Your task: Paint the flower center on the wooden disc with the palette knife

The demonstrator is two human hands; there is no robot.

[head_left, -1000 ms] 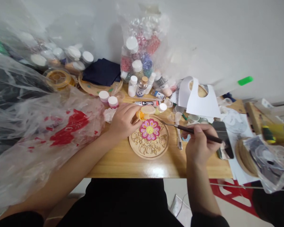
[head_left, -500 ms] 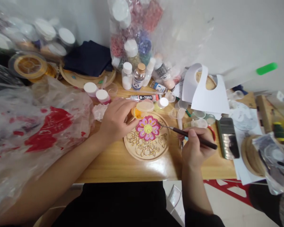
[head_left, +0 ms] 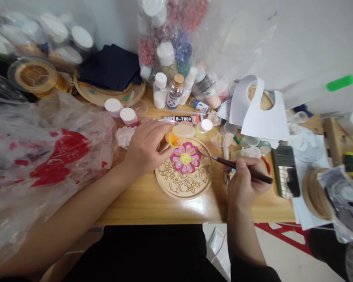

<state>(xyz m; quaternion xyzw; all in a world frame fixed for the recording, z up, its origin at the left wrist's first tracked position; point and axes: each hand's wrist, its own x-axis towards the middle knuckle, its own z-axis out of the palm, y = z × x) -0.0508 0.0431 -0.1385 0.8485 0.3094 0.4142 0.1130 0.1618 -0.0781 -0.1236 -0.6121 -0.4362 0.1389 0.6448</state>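
My left hand [head_left: 145, 150] pinches a small clear plastic cup [head_left: 174, 139] with orange-yellow stuff in it, tilted above the upper left rim of a round wooden plaque [head_left: 161, 186]. The cup's clear lid [head_left: 184, 131] stands open beside it. A pink and magenta flower [head_left: 185, 158] with a yellow centre fills the plaque's upper part; gold wire outlines of flowers and leaves curl below it. Closed around the dark handle of a small metal spatula [head_left: 244, 168], my right hand [head_left: 245, 184] is right of the plaque. The spatula's tip is at the flower's right edge.
Behind the plaque lie a B-7000 glue tube [head_left: 184, 119], white-capped jars [head_left: 128, 116] and small bottles [head_left: 174, 94]. Crumpled plastic [head_left: 85, 156] covers the left side. At right are clear cups [head_left: 223, 139], a cut white paper [head_left: 253, 117] and a dark phone-like case [head_left: 286, 172].
The view has shifted slightly. Both hands keep their holds on the cup and the spatula, with the spatula's tip still near the flower's right edge.
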